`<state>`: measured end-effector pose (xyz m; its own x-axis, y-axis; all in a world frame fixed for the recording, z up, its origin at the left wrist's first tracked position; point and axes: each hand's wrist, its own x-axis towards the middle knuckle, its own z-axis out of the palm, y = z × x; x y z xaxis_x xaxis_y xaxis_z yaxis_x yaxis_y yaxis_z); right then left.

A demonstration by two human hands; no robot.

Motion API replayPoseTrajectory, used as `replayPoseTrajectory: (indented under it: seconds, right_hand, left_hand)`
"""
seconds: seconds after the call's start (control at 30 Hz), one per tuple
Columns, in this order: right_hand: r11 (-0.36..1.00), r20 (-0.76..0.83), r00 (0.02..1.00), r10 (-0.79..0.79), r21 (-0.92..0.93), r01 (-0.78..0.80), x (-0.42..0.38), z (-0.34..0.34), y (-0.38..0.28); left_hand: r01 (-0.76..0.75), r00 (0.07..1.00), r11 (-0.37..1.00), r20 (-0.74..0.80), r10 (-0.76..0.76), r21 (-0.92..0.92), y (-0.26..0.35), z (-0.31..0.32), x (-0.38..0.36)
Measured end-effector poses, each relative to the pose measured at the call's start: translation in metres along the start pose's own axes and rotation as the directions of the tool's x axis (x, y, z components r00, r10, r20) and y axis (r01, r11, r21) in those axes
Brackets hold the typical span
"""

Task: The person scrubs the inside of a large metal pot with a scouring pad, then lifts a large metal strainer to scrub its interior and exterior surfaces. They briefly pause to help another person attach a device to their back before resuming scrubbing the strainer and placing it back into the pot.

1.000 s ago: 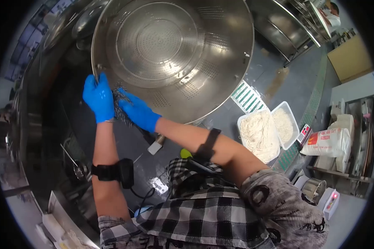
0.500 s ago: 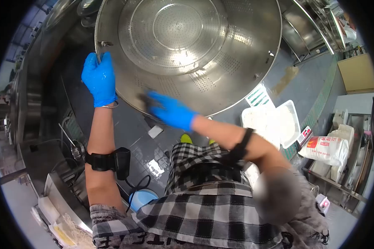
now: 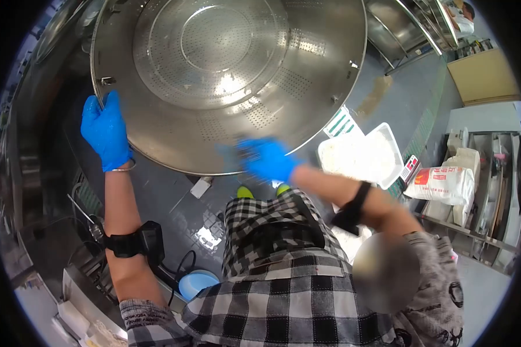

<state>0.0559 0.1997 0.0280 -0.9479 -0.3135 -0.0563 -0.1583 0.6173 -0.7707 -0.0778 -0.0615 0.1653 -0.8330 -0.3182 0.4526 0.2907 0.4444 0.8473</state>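
A large round stainless-steel steamer pan (image 3: 179, 133) with a perforated bottom and small perforated patches on its wall fills the top of the view. Its inside faces me. My left hand (image 3: 106, 132), in a blue glove, is closed around the rim at the left, thumb and fingers on either side of it. Low on the near inner wall, my right hand (image 3: 269, 159), also blue-gloved, is smeared by motion. Something dark and blurred shows at its fingertips, pressed near the metal; its kind cannot be made out.
White plastic containers (image 3: 392, 155) with pale contents stand on the floor at the right. Beyond them is a printed white sack (image 3: 443, 184) on a metal rack. A light-blue basin (image 3: 197, 283) sits by my left side. Metal equipment lines the left; another person (image 3: 462, 18) appears at top right.
My right hand has moved rightward along the near inner wall. The pan, my left hand on its rim and the surroundings sit further left in view.
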Motion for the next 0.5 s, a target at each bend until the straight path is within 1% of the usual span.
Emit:
replayPoseTrajectory:
  seconds: [0.03, 0.07, 0.1, 0.13, 0.17, 0.2, 0.23, 0.27, 0.3, 0.33, 0.4, 0.43, 0.47, 0.5]
  right_hand:
    - [0.954, 0.088, 0.967, 0.239, -0.207, -0.217, -0.003, -0.057, 0.011]
    - [0.824, 0.171, 0.87, 0.462, -0.446, -0.35, -0.007, -0.115, 0.02]
    - [0.591, 0.036, 0.95, -0.31, -0.776, 0.222, -0.016, -0.131, 0.086]
    - [0.601, -0.025, 0.958, -0.286, -0.784, 0.159, -0.021, -0.131, 0.072]
    - [0.843, -0.023, 0.997, 0.069, -0.534, -0.071, -0.023, -0.115, 0.055]
    - [0.9, 0.095, 0.916, 0.39, -0.248, -0.358, -0.019, -0.089, 0.028]
    - [0.94, 0.184, 0.925, 0.332, -0.138, -0.31, -0.012, -0.045, 0.016]
    - [1.0, -0.041, 0.999, 0.017, 0.014, -0.016, -0.01, 0.016, 0.013]
    - [0.995, -0.184, 0.983, -0.03, 0.092, 0.047, 0.0, 0.028, -0.045]
    - [0.989, -0.152, 0.987, -0.043, 0.133, 0.064, 0.008, 0.041, -0.058]
    - [0.982, -0.021, 0.998, -0.053, 0.18, 0.056, -0.005, 0.017, -0.015]
    - [0.989, 0.099, 0.993, 0.057, -0.144, -0.043, -0.019, -0.024, 0.015]
    - [0.873, 0.164, 0.866, 0.473, 0.044, -0.485, -0.026, -0.084, -0.002]
    - [0.908, -0.059, 0.994, 0.091, -0.405, -0.107, -0.033, -0.11, 0.051]
  left_hand:
    - [0.029, 1.0, 0.999, -0.004, -0.029, -0.042, 0.003, 0.001, 0.0]
    - [0.031, 0.999, 0.998, -0.013, -0.032, -0.051, 0.001, 0.002, 0.001]
    - [0.027, 1.0, 0.998, -0.014, -0.028, -0.058, -0.001, 0.003, -0.001]
    - [0.02, 1.0, 0.998, -0.006, -0.02, -0.063, -0.002, 0.001, -0.001]
    - [0.021, 1.0, 0.998, -0.002, -0.021, -0.067, -0.004, 0.001, -0.001]
    - [-0.005, 1.0, 0.999, -0.009, 0.004, -0.044, -0.005, 0.001, -0.001]
    - [-0.033, 0.999, 0.999, -0.014, 0.033, -0.021, -0.006, 0.002, -0.002]
    - [-0.034, 0.999, 0.999, -0.013, 0.034, -0.027, -0.005, 0.002, -0.002]
    - [0.009, 1.0, 0.998, -0.004, -0.009, -0.063, -0.004, 0.002, -0.003]
    - [0.052, 0.999, 0.994, 0.003, -0.052, -0.099, -0.003, 0.003, -0.003]
    - [0.054, 0.998, 0.995, -0.002, -0.055, -0.087, -0.001, 0.003, 0.0]
    - [0.056, 0.998, 0.996, -0.023, -0.058, -0.074, -0.001, 0.003, 0.002]
    - [0.058, 0.998, 0.995, -0.03, -0.06, -0.079, -0.003, 0.003, 0.003]
    - [0.039, 0.999, 0.995, -0.015, -0.04, -0.097, -0.006, 0.002, 0.002]
